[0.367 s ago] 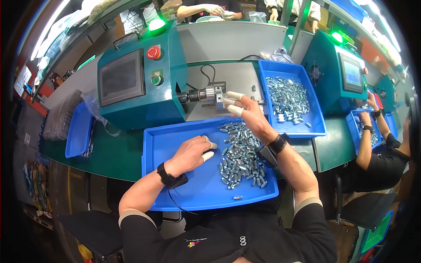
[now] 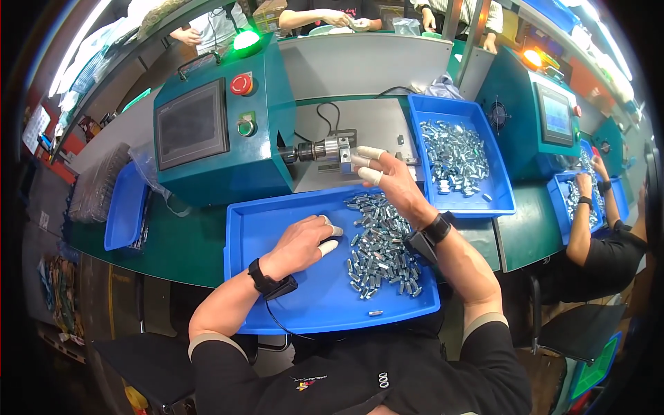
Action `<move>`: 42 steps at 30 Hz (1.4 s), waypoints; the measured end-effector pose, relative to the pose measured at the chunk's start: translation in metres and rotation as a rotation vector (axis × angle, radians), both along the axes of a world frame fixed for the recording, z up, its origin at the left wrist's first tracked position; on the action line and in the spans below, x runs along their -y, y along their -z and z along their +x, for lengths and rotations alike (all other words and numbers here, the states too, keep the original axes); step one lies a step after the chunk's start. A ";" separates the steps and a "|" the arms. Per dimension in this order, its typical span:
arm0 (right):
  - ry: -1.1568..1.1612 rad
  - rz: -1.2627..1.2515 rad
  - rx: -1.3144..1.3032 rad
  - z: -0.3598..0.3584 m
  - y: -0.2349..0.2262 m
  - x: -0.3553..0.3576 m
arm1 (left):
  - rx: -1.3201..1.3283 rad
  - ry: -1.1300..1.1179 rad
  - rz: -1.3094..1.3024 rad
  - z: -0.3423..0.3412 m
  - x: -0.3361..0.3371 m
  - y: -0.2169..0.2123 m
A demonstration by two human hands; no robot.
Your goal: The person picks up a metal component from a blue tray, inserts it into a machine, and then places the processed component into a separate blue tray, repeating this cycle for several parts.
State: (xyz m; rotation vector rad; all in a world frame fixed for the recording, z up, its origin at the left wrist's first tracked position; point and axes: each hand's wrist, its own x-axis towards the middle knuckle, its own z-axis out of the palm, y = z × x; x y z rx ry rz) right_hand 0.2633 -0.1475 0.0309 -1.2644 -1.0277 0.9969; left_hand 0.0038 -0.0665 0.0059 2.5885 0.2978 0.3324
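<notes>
My right hand (image 2: 395, 181) is at the metal clamping block (image 2: 345, 153) at the end of the machine's spindle (image 2: 315, 150). Its fingers, in pale finger cots, are stretched out and apart, with the tips beside the block. Whether a small part sits in the block behind them is hidden. Over the large blue tray (image 2: 277, 315) rests my left hand (image 2: 302, 243), thumb and forefinger apart, and nothing shows between them. To its right lies a heap of small shiny metal fittings (image 2: 380, 252); a single fitting (image 2: 375, 313) lies near the tray's front edge.
The green machine (image 2: 228, 173) has a dark screen, a red stop button (image 2: 242, 84) and a lit green lamp (image 2: 246, 39). A second blue tray (image 2: 499, 197) of fittings stands to the right. Another machine (image 2: 515, 131) and a co-worker's arms (image 2: 581, 207) are farther right.
My hands have hardly moved. The right machine's lamp has turned from green to orange. The co-worker's hands have shifted over their trays, and another person's hand has appeared at the upper left.
</notes>
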 end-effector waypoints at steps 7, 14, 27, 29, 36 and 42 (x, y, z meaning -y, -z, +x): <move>0.036 0.008 0.002 0.000 -0.003 0.002 | 0.031 0.011 0.009 -0.002 0.001 0.003; 0.081 -0.015 0.030 0.008 0.002 0.004 | 0.040 0.019 -0.022 -0.004 0.001 0.003; 0.396 -0.121 0.895 0.015 -0.024 -0.023 | -0.002 -0.009 -0.034 -0.004 0.000 -0.001; 0.434 -0.063 1.017 0.019 -0.019 -0.037 | -0.003 -0.011 -0.051 -0.002 0.000 -0.001; 0.366 -0.099 1.318 0.014 -0.022 -0.065 | -0.022 -0.020 -0.044 -0.002 0.000 0.000; 0.387 -0.053 1.349 0.009 -0.022 -0.067 | -0.026 -0.023 -0.045 -0.004 0.001 -0.003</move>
